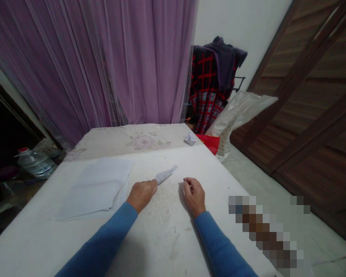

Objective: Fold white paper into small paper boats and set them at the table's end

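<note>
We stretch both arms forward in blue sleeves, the left forearm (105, 236) slanting inward to the right and the right forearm (217, 240) inward to the left, with ribbed cuffs ending at our wrists. Our left hand (142, 195) has its back turned upward, thumb and fingers pressed together in a pinch that points right. Our right hand (194, 196), apart from the left, is loosely curled, fingers bent inward with a small hollow showing between them and the palm.

Home, purple curtains (152, 57), wooden wardrobe (314, 100)
</note>
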Tool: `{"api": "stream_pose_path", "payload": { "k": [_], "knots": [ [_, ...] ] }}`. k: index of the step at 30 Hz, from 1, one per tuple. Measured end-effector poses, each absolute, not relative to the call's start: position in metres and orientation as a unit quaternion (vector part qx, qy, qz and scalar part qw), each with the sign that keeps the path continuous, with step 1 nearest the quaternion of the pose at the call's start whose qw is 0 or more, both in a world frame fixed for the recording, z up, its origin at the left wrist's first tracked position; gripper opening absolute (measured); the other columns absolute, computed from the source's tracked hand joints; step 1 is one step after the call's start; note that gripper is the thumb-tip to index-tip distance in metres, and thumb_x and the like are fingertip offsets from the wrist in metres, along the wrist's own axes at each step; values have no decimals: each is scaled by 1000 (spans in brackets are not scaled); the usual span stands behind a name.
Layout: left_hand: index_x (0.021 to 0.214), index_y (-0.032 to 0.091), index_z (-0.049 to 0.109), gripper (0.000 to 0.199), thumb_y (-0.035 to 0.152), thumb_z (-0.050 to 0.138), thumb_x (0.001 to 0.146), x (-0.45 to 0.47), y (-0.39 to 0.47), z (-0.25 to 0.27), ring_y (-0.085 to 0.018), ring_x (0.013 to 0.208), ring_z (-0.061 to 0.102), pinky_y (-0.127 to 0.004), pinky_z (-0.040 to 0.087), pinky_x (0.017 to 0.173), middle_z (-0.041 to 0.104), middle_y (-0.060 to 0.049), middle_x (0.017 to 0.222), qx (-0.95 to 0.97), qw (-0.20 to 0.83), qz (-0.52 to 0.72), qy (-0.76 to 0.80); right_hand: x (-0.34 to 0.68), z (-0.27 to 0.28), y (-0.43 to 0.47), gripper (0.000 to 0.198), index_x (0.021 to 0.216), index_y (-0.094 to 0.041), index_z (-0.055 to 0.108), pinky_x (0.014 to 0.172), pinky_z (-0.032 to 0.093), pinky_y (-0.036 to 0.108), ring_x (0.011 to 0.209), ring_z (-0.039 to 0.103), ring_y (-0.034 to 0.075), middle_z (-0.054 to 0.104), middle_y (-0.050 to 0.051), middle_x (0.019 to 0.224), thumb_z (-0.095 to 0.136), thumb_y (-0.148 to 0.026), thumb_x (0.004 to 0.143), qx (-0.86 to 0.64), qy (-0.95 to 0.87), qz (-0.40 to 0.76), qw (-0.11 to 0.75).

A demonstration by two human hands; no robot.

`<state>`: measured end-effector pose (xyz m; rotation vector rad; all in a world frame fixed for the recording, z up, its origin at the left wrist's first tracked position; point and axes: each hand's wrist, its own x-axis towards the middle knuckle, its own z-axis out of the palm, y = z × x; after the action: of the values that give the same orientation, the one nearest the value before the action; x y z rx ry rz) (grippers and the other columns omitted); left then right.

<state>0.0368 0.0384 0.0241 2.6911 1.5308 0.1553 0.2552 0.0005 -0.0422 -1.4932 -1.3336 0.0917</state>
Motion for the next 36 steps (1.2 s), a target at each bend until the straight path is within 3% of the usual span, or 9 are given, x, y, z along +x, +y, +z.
{"api": "stream_pose_path", "payload": {
  "k": [4,9,14,18,22,26,33,36],
  "knots": [
    [94,21,65,31,28,36,98,48,32,25,-17,71,63,-25,36,62,71,-6,81,840,55,134,523,245,-38,-1,22,92,-18,68,67,50,28,76,62,17,69,7,88,51,-32,88,-598,-578,102,546],
    [70,20,57,34,37,37,92,57,32,13,-14,60,51,-24,29,57,53,2,61,747,280,297,525,247,-40,2,42,117,-17,63,85,52,38,103,63,25,66,15,118,61,-41,83,-567,-512,194,615],
    [64,20,53,35,44,39,85,46,46,-2,-13,55,47,-23,30,52,47,4,57,744,384,252,486,252,-43,6,52,124,-20,59,80,55,40,88,67,23,71,12,104,66,-45,78,-512,-434,365,645],
    [62,19,52,38,50,44,81,39,52,-5,-13,57,45,-23,31,53,45,4,56,741,433,225,462,247,-49,8,56,124,-20,58,77,54,34,82,65,19,70,7,95,69,-37,71,-525,-434,371,631],
    [65,17,58,39,54,52,77,41,53,-6,-14,63,49,-23,34,57,52,3,61,721,469,222,458,243,-54,9,59,128,-18,54,67,51,29,69,61,15,68,1,83,64,-35,73,-572,-474,326,585],
    [74,16,62,43,58,60,71,45,52,-11,-14,56,52,-23,35,51,56,2,60,685,524,210,460,242,-55,12,62,133,-16,49,63,48,27,66,60,14,67,-1,78,61,-34,75,-589,-487,310,565],
    [71,17,59,37,54,62,70,49,53,-15,-12,54,51,-21,34,48,55,4,60,623,528,277,507,237,-56,17,56,132,-18,49,73,52,30,83,65,17,70,9,107,58,-35,79,-575,-465,302,602],
    [76,17,60,37,53,63,70,52,53,-15,-12,52,53,-22,36,48,58,3,61,603,540,291,510,236,-54,18,47,124,-19,55,73,51,30,81,65,17,72,6,96,59,-33,79,-554,-475,328,599]
  ]
}}
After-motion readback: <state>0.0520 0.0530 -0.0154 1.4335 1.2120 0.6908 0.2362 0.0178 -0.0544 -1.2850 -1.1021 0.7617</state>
